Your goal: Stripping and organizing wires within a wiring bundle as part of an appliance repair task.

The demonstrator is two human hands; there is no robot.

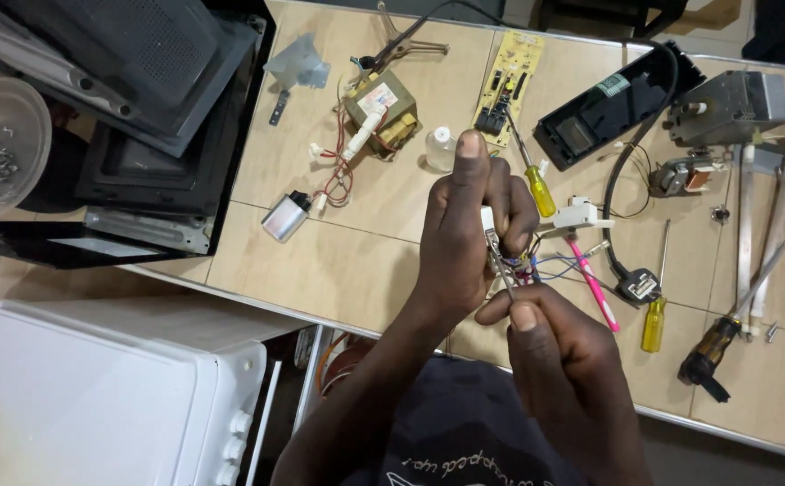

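The right hand [550, 360], nearest the camera, pinches a thin metal tool [501, 268] between thumb and forefinger, its tip set against a small white switch part [488, 220]. The left hand [469, 229], just beyond, is closed around that part with the thumb raised, holding it above the table [356, 261], apparently to keep it steady for the tool. Coloured wires [545, 265] trail from the part to the right. Taking the part as landmark: a yellow-handled screwdriver [536, 184] lies just right of it; a pink tool [591, 281] and a black mains plug [640, 286] lie to the lower right; a second yellow-handled screwdriver [654, 319] sits beyond the plug. Above it stand a yellow circuit board [508, 85] and a black control panel [604, 108]; to the upper left, a transformer [382, 110]; to the left, a silver capacitor [284, 216]. Far left sits a dismantled microwave casing [140, 117]; at lower left, a white appliance [122, 396]. Loose parts are spread flat, seemingly for ready reach.
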